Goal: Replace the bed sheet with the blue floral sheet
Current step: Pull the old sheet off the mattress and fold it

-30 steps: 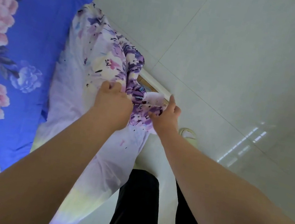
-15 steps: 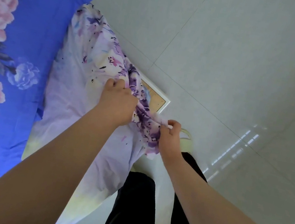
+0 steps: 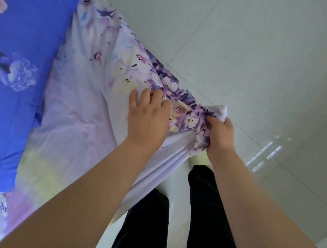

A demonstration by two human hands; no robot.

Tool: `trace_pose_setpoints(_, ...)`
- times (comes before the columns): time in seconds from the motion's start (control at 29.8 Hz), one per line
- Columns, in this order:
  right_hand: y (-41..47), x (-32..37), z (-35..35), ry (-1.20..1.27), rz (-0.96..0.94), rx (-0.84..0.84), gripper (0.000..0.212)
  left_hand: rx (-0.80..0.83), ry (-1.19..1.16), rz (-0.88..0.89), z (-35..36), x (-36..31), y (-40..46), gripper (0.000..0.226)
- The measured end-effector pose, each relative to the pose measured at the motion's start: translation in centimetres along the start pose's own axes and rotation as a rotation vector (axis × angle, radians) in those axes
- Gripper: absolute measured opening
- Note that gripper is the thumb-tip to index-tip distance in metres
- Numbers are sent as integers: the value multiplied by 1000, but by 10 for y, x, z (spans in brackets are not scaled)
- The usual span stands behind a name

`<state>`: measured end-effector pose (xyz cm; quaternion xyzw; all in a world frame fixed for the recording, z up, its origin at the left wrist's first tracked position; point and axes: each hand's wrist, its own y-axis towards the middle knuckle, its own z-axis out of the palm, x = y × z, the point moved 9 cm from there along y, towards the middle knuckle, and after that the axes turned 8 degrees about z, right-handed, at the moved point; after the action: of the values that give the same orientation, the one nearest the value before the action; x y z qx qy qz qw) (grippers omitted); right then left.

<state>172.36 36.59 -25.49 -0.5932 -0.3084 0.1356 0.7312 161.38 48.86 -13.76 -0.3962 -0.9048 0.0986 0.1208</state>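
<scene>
— Where is the blue floral sheet right now?

— Off to my left, lying on the bed on top of the lavender sheet. It is well apart from both my hands; none of my fingers reach it. Its nearest edge runs down the bed, left of my left forearm.

— And what are your hands on?

— The lavender sheet, at the bed's corner. My left hand lies on top of it, palm down, with the fingers bent and bunched close together, their tips digging into the cloth just where the pale part meets the purple flowered border. I cannot tell whether the thumb is under a fold.

— The right one?

— My right hand grips a gathered wad of that flowered border. The fingers are curled round it, and a white tip of cloth sticks up just above my knuckles. The cloth is stretched and wrinkled between the two hands.

— What lies below them?

— The sheet hangs over the bed's edge toward my black trousers. I stand on the pale tiled floor, and a bit of a light slipper shows just under my right wrist.
</scene>
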Motion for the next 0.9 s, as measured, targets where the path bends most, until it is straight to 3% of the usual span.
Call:
trace_pose_setpoints(0.1, -13, -11, 36, -110, 226, 344, 56, -14, -43, -6, 5, 1, 1, 11)
trace_pose_setpoints(0.17, -27, -11, 52, -305, 285, 545, 53, -25, -81, -24, 6, 0, 4, 19)
trace_pose_setpoints(0.23, -26, 3, 58, -241, 270, 602, 43, -26, -169, -56, 6, 2, 7, 29)
trace_pose_setpoints(0.3, -20, 27, 64, -26, 207, 616, 48, 32, -272, -99, 11, 2, 8, 42)
trace_pose_setpoints(0.37, -18, 38, 65, 110, 208, 598, 50, 117, -373, -111, 18, -5, 12, 62)
trace_pose_setpoints(0.44, -18, 41, 67, 136, 238, 580, 47, 243, -675, -127, 47, -17, 20, 79)
trace_pose_setpoints(0.54, -18, 53, 71, -24, 166, 491, 34, 401, -1642, -278, 68, -40, 16, 86)
trace_pose_setpoints(0.6, -25, 62, 84, -129, 71, 480, 26, 436, -2053, -454, 73, -47, 3, 70)
trace_pose_setpoints(0.67, -33, 65, 99, -186, -30, 498, 18, 408, -2115, -567, 78, -43, -7, 45)
trace_pose_setpoints(0.77, -43, 64, 111, -241, -182, 427, 13, 203, -1949, -769, 95, -2, -23, 25)
trace_pose_setpoints(0.84, -44, 62, 106, -255, -300, 276, 4, 53, -1974, -872, 97, 26, -30, 24)
trace_pose_setpoints(0.9, -49, 50, 107, -451, -422, 148, 6, 0, -1991, -870, 86, 40, -29, 34)
